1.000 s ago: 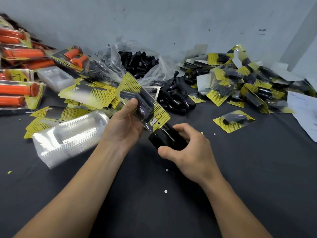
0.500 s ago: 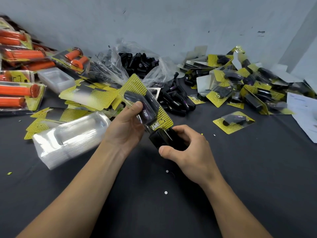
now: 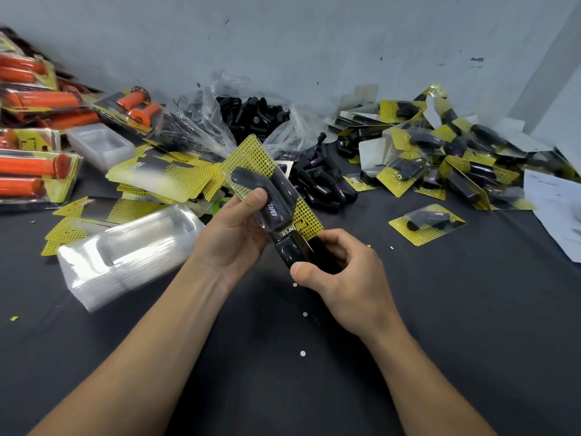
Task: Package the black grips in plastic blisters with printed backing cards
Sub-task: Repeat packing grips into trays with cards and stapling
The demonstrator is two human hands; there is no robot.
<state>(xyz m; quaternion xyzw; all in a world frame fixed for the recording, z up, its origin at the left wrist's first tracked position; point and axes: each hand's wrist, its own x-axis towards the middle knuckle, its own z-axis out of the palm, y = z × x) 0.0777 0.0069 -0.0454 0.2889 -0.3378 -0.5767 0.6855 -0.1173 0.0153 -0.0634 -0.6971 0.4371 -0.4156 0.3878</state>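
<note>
1. My left hand (image 3: 232,228) grips the blister pack (image 3: 261,158), thumb over the black grip (image 3: 248,179) sealed inside.
2. My right hand (image 3: 339,272) curls round a black stapler (image 3: 290,248) at the pack's near end.
3. The pack's long axis slants away up-left.

Soft, cool, even light falls from above and casts no hard shadows; only a faint darker patch lies on the table (image 3: 440,325) beneath the right hand (image 3: 349,278). Glare whitens the blister stack (image 3: 125,256) and the bag (image 3: 201,127). The centre is sharpest: print reads on the pack (image 3: 273,196) held in the left hand (image 3: 232,237), while the black tool (image 3: 289,250) gripped in the right loses detail. Orange grips (image 3: 28,165) at the left edge smear, and the wall (image 3: 314,42) corner at right leans from wide-angle bending.
</note>
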